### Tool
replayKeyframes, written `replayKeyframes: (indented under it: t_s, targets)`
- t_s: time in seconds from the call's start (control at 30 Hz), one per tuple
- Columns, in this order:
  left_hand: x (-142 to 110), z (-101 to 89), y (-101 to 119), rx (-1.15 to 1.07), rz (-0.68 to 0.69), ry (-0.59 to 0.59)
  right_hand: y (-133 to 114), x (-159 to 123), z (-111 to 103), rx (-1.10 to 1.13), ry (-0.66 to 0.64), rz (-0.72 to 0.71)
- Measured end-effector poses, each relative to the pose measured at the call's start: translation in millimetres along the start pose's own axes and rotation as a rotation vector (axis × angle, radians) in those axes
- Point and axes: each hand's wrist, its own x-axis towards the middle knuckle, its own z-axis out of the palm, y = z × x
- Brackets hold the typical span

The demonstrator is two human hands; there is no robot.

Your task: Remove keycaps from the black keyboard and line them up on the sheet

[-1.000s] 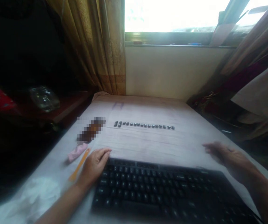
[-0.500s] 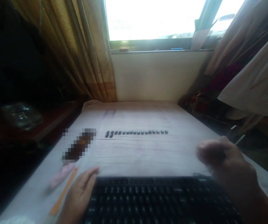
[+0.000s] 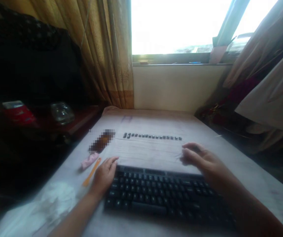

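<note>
Matt black plastic keyboard (image 3: pixel 141 194); beyond it, small dark keycaps (image 3: pixel 150 136) with a slight sheen; left of it, a smooth orange plastic-looking strip (image 3: pixel 91 172) and soft pink cloth-like bundle (image 3: pixel 90 161); beneath it, wrinkled pale cloth (image 3: pixel 151 153).

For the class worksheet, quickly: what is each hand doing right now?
Left hand: loosely open, resting at the keyboard's left edge.
Right hand: fingers curled; whether it holds anything can't be told.

Right hand (image 3: pixel 202 158) shifted left, nearer row of small dark pieces (image 3: pixel 150 136).
</note>
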Motion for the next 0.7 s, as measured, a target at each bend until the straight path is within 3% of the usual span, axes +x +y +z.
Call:
replayKeyframes:
  t_s: [0.17, 0.27, 0.4, 0.5, 0.7]
  targets:
    - [-1, 1.1, -2, -0.009, -0.003, -0.043, -20, 6, 54, -0.042, -0.334, -0.003]
    - [0, -0.5, -2, -0.024, -0.01, -0.082, -25, 10, 93, -0.104, -0.424, -0.018]
    - [-1, -2.9, 1, -0.055, -0.023, -0.132, -15, 8, 131, -0.21, -0.482, -0.157]
    - [-1, -4.1, 3, -0.077, -0.023, -0.162, -4, 7, 142, -0.217, -0.479, -0.226]
    - [-1, -5.0, 3, -0.109, -0.011, -0.193, 8, 8, 146, -0.215, -0.485, -0.316]
